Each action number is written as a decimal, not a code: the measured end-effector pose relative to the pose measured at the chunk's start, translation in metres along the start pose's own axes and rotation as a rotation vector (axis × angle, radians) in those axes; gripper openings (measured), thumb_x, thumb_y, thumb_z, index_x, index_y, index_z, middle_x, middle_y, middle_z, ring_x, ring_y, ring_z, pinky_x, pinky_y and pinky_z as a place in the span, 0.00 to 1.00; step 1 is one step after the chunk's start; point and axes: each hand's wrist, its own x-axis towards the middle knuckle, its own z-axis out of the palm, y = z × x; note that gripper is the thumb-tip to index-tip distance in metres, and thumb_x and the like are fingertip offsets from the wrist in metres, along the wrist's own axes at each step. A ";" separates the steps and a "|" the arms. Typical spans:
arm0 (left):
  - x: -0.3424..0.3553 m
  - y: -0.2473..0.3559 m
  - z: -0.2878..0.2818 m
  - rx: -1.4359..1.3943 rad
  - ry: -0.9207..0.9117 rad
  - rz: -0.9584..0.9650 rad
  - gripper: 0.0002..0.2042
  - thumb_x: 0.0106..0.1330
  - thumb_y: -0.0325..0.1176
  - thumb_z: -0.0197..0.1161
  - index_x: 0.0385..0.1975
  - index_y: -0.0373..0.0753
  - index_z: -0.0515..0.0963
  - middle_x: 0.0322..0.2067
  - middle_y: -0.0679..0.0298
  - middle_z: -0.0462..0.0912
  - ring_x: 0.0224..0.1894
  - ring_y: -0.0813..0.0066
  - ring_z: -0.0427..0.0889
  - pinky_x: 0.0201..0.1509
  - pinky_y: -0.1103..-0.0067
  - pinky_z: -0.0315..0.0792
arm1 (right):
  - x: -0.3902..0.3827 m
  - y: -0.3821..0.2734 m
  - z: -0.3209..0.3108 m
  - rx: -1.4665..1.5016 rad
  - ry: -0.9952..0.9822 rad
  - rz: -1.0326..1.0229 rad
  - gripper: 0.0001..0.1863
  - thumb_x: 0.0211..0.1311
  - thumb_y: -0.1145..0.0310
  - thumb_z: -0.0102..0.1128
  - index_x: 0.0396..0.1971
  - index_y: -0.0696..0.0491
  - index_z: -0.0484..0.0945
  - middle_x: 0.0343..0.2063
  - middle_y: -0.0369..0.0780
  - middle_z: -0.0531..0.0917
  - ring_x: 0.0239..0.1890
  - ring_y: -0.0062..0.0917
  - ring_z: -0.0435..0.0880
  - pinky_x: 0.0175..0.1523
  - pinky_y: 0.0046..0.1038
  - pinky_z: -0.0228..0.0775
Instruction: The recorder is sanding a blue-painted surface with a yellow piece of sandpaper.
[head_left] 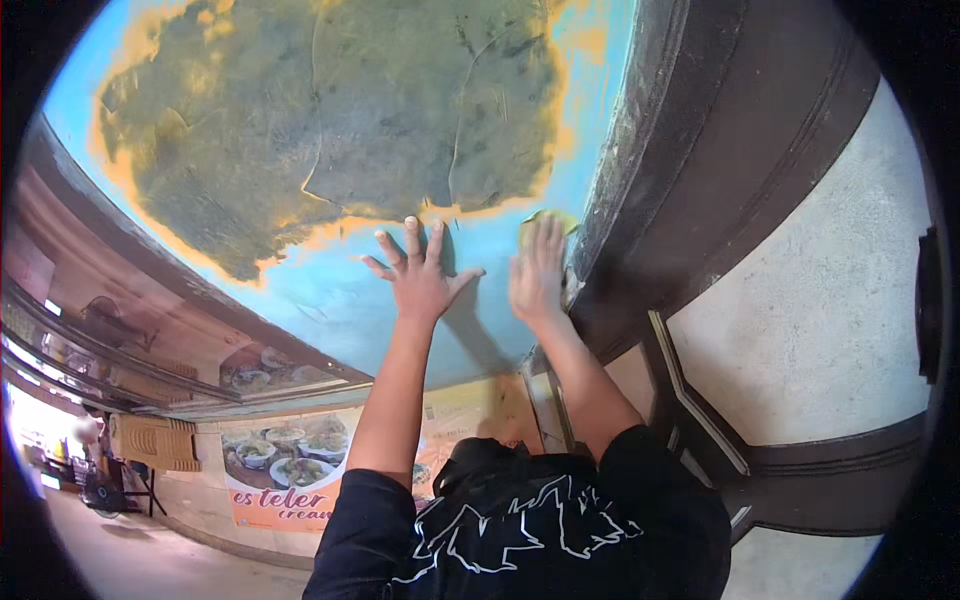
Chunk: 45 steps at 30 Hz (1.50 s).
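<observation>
A light-blue painted panel spreads in front of me, with a large grey-brown patch bordered in ragged orange. My left hand lies on the blue below that patch, fingers spread and holding nothing; its fingertips reach the orange border. Farther right, beside the dark frame, my right hand is blurred by motion. Its fingers press a yellow-green piece of sandpaper against the blue surface; most of the sandpaper is hidden under them.
A dark, worn frame runs along the panel's right edge, with a whitish wall panel beyond. Behind and below are a food banner, stacked brown chairs and a fan. A glossy brown surface borders the left.
</observation>
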 end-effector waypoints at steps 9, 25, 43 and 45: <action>-0.005 -0.008 0.002 0.037 -0.023 0.011 0.50 0.40 0.72 0.62 0.67 0.59 0.58 0.72 0.64 0.42 0.73 0.44 0.28 0.64 0.39 0.19 | 0.022 -0.020 0.000 0.065 -0.112 0.002 0.34 0.65 0.64 0.45 0.65 0.67 0.49 0.67 0.61 0.47 0.70 0.59 0.40 0.71 0.52 0.32; -0.001 0.000 0.002 -0.012 0.013 -0.008 0.53 0.37 0.72 0.63 0.68 0.59 0.57 0.73 0.66 0.42 0.73 0.45 0.29 0.65 0.41 0.18 | 0.018 -0.003 0.003 -0.018 0.062 -0.014 0.32 0.65 0.65 0.43 0.63 0.69 0.51 0.66 0.62 0.48 0.69 0.61 0.41 0.70 0.55 0.31; -0.002 0.000 0.006 0.040 0.012 -0.002 0.49 0.38 0.73 0.61 0.65 0.57 0.64 0.73 0.64 0.41 0.72 0.42 0.28 0.63 0.37 0.18 | -0.017 -0.015 0.029 0.059 -0.049 -0.071 0.33 0.65 0.65 0.44 0.65 0.67 0.51 0.66 0.61 0.49 0.69 0.61 0.42 0.70 0.56 0.32; -0.007 -0.005 0.006 0.067 0.014 -0.005 0.49 0.38 0.74 0.60 0.64 0.56 0.65 0.73 0.64 0.42 0.72 0.42 0.28 0.63 0.37 0.19 | -0.003 -0.030 0.018 0.094 -0.126 -0.039 0.33 0.64 0.64 0.45 0.65 0.66 0.52 0.66 0.60 0.51 0.69 0.60 0.43 0.70 0.55 0.32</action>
